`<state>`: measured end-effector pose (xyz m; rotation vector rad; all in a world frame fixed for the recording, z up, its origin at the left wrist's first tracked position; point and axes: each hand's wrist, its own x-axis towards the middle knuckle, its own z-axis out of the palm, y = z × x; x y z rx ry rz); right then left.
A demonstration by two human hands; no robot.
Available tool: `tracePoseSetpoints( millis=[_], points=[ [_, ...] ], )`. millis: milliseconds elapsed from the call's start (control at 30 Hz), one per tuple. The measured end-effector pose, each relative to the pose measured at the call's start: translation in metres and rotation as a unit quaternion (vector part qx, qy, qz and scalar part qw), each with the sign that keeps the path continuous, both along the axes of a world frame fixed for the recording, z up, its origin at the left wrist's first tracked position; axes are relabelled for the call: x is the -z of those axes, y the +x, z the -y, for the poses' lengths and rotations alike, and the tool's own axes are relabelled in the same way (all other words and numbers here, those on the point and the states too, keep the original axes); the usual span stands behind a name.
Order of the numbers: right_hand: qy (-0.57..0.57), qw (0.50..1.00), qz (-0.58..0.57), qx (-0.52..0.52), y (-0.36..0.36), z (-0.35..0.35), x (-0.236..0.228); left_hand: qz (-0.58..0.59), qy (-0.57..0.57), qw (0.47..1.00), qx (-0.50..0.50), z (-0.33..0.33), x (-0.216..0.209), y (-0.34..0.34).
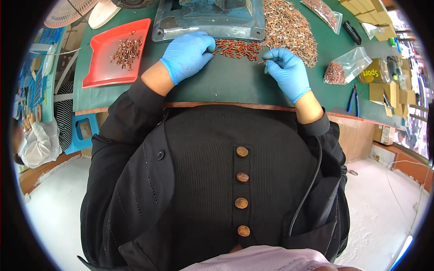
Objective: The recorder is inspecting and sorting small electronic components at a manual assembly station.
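Note:
Both my hands wear blue gloves over the green table. My left hand (187,56) is closed, its thumb and fingertips together at the left end of a small pile of reddish-brown, rod-shaped parts (237,49). Whatever those fingertips may hold is too small to make out. To the right of that pile, my right hand (287,74) pinches a small thin part (261,62) between thumb and forefinger. Just behind my right hand spreads a large heap of copper-coloured pin-like parts (289,29). Behind the reddish-brown pile stands the grey-blue metal base (208,30) of a machine.
On the left lies a red tray (97,67) with a cluster of similar small parts. To the right are a clear bag of reddish parts (335,73), blue-handled pliers (353,101), a black pen-like tool (352,32) and small cardboard boxes (376,92). The table's front edge (190,105) runs before my body.

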<state>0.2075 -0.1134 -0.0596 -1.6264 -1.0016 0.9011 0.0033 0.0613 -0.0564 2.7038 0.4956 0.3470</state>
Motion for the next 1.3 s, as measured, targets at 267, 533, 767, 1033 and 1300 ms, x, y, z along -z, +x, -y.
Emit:
tracePoseSetpoints(
  millis=[267, 533, 767, 1033, 1300],
  points=[
    [-0.010, 0.998, -0.060, -0.019, -0.009, -0.003, -0.010, 0.012, -0.014, 1.000, -0.003, -0.002, 0.001, -0.001],
    [0.002, 0.983, -0.182, -0.020, -0.023, -0.018, -0.022, 0.083, -0.131, 0.986, -0.057, 0.004, -0.004, -0.001],
    [0.018, 0.974, -0.225, 0.003, -0.041, -0.042, -0.019, 0.138, -0.198, 0.966, -0.097, 0.004, 0.004, 0.008],
    [0.094, 0.992, -0.076, 0.029, -0.057, -0.060, -0.009, 0.225, -0.418, 0.877, -0.079, 0.016, -0.003, 0.011],
    [0.143, 0.986, -0.012, 0.090, -0.060, -0.076, -0.010, 0.290, -0.439, 0.847, -0.080, 0.021, -0.006, 0.021]
  ],
)
